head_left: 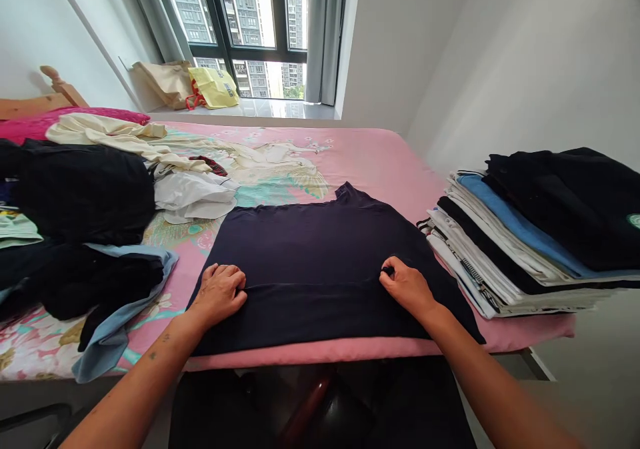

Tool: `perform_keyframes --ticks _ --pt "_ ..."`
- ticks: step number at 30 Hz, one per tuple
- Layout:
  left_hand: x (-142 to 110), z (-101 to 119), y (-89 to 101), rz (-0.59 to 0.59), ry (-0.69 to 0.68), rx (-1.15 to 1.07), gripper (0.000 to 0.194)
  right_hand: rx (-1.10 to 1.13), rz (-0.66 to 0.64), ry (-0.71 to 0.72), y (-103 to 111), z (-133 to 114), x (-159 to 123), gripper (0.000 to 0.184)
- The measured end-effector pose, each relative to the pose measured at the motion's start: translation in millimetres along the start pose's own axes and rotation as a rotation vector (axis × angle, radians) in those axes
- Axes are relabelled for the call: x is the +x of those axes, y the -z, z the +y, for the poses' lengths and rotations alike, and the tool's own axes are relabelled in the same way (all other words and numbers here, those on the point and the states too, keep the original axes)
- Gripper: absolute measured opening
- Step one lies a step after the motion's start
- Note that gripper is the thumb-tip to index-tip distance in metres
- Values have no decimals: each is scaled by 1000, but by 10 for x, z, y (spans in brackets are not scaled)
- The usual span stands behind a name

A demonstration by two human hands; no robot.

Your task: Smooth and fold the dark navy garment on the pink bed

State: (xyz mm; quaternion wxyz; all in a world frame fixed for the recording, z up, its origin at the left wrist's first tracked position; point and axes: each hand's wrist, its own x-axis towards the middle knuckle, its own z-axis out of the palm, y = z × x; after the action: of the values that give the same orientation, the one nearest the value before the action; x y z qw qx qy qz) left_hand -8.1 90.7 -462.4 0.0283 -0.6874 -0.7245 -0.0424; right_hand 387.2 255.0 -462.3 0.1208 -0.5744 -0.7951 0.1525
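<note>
Hands pinch a fold of the navy shirt [320, 262] on the bed: left hand [220, 292], right hand [407, 285].

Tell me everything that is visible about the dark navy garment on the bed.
The dark navy garment looks like a soft knit top, plain and without print. It lies flat on the pink bedsheet at the near edge, with a raised collar at its far side. A fold line runs across it near the front. The left hand presses on the left end of that fold, and the right hand pinches the cloth at the right end. Its right edge lies close to the stack of folded clothes.
</note>
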Motion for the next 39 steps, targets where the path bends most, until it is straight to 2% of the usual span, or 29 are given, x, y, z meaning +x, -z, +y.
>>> perform_keyframes --ticks 3,6,10,12,14,16,17,19,20,22,24,26,28,30,34,39 --pt "-56 -42 -8 38 -22 -22 10 29 30 9 14 -4 -23 20" --pt "-121 -117 -52 80 19 -1 15 0 44 -1 3 36 17 19" --pt "-208 -93 -76 225 120 65 24 -7 107 4 -35 -4 -42 33" --pt "-249 99 -78 281 51 27 27 68 178 107 -80 -156 -171 32" --pt "-277 414 -105 251 -163 -74 32 161 200 305 -162 -378 -337 23" --pt "-294 755 -169 177 -384 -168 38 227 133 527 -284 -578 -486 20" --pt "-305 890 -209 137 -447 -194 39 239 85 621 -354 -634 -539 22" --pt "-350 1008 -289 73 -471 -193 39 207 23 728 -486 -615 -588 28" --pt "-390 974 -321 45 -425 -169 39 167 24 736 -536 -543 -589 31" --pt "-501 739 -363 24 -236 -99 46 57 55 684 -583 -331 -567 36" --pt "-628 367 -375 40 24 -28 57 -19 85 604 -565 -147 -556 40" --pt "-723 -5 -357 76 215 14 57 -19 98 576 -524 -91 -583 40" --pt "-746 -284 -325 125 260 -9 50 29 90 611 -507 -165 -646 39" --pt "-693 -454 -298 177 231 -70 44 85 55 670 -533 -292 -722 37" --pt "-483 -609 -278 185 255 -137 37 141 19 704 -665 -400 -829 32" --pt "-380 -718 -180 121 306 -154 16 138 15 692 -776 -254 -839 34"
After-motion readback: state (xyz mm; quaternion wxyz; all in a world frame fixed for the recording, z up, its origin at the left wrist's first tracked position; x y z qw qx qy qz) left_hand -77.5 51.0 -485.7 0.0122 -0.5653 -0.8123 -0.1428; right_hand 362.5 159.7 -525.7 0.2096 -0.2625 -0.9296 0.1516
